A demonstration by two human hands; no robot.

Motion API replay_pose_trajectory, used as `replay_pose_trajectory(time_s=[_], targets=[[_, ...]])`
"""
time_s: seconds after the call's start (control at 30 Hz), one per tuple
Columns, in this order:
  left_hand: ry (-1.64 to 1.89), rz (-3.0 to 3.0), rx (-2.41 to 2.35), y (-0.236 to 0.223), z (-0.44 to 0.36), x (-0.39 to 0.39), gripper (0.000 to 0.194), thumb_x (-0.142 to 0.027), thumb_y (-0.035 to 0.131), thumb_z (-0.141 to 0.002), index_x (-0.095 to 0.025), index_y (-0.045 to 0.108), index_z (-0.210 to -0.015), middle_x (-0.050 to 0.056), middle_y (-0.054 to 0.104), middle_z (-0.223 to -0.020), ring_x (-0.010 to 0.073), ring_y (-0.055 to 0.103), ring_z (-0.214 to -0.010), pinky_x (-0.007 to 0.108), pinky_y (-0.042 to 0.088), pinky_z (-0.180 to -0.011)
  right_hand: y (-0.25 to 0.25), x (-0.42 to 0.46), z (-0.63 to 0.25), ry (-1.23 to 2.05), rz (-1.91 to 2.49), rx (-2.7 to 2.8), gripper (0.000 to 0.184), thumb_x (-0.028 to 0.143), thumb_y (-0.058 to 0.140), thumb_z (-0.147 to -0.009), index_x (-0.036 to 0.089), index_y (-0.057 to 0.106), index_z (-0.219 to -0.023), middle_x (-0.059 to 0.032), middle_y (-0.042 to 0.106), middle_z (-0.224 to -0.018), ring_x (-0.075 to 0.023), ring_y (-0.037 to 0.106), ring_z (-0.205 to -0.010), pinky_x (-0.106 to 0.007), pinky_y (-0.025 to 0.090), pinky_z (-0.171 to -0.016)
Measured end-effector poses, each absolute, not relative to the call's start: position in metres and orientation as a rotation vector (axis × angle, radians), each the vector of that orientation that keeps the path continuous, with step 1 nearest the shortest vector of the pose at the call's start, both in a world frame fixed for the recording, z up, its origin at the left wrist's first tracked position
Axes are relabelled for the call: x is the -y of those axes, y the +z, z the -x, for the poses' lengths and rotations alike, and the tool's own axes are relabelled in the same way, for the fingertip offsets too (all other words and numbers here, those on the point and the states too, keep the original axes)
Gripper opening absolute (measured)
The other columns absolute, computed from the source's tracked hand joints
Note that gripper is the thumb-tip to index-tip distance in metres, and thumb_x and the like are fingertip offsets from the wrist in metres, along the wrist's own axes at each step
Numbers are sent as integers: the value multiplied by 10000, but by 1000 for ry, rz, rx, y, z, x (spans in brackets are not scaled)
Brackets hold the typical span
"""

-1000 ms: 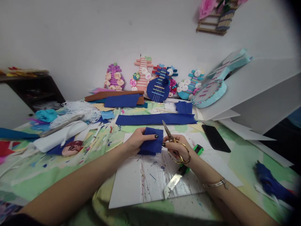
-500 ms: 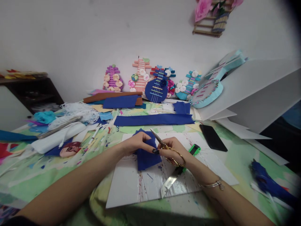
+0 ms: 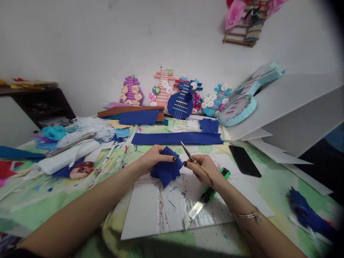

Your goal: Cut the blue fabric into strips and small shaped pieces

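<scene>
My left hand [image 3: 156, 158] pinches a small stack of dark blue paper pieces [image 3: 167, 168] between thumb and fingers; the corners fan out like a star. In my right hand [image 3: 202, 168] is a pair of scissors [image 3: 191, 156] with gold handles, its tips pointing up and to the left, away from the paper. The right thumb tip is close to the stack's right edge; whether it touches I cannot tell. Under both hands lies a white board [image 3: 145, 211] marked with red and dark lines. On it rests a green and black utility knife [image 3: 208, 193], blade out.
A long dark blue strip [image 3: 177, 138] lies beyond my hands, with a black phone [image 3: 245, 161] to the right. Further right is a blue glue gun [image 3: 306, 211]. White cord [image 3: 92, 127] is heaped at left. Decorated lute-shaped crafts [image 3: 180, 104] lean on the wall.
The blue pieces have turned in my left hand, from a squared stack to corners splayed out. My right hand came in to the paper, then drew slightly back right, still with the scissors.
</scene>
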State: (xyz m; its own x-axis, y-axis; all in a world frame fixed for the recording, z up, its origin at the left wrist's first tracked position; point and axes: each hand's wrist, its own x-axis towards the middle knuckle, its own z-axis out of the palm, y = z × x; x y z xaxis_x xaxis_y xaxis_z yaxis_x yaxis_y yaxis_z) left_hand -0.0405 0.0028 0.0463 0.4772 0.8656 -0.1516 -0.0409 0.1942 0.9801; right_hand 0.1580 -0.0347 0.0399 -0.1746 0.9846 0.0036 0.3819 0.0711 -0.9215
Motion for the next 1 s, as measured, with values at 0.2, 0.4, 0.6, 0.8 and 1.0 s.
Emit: replay_pose_trajectory(time_s=[0.2,0.4,0.6,0.8,1.0], targets=[[823,-1156,-786,44,40,-5,298,-264,771,-558,-82,681,-777,107,690,-753,201,646,-695,291,498,-670,34,28,-163,903,1512,1723,343,483,596,-681,144,616,-725,43,429,-396,-67,334,-341,-189,216,-355],[832,-1113,-769,24,44,-10,278,-249,788,-520,-84,667,-708,90,684,-684,170,631,-607,252,479,-598,24,28,-156,720,1379,1846,359,478,587,-692,140,571,-573,34,376,-465,-81,325,-470,-205,233,-439],[916,-1074,-694,7,48,-13,262,-221,784,-534,-85,657,-719,83,684,-710,159,628,-637,248,480,-620,16,24,-157,774,1430,1704,384,477,566,-719,150,506,-526,40,330,-448,-80,306,-445,-219,210,-419],[934,-1043,-735,11,45,-11,243,-196,776,-538,-84,668,-724,89,679,-694,158,617,-601,272,493,-594,13,26,-163,974,1372,1425,347,492,583,-711,146,599,-682,52,363,-413,-74,299,-358,-216,202,-356],[917,-1059,-748,9,44,-12,233,-184,779,-531,-92,658,-707,80,671,-685,160,614,-595,287,494,-591,13,27,-162,999,1373,1452,331,477,584,-723,146,602,-710,53,360,-414,-75,303,-360,-218,201,-354]])
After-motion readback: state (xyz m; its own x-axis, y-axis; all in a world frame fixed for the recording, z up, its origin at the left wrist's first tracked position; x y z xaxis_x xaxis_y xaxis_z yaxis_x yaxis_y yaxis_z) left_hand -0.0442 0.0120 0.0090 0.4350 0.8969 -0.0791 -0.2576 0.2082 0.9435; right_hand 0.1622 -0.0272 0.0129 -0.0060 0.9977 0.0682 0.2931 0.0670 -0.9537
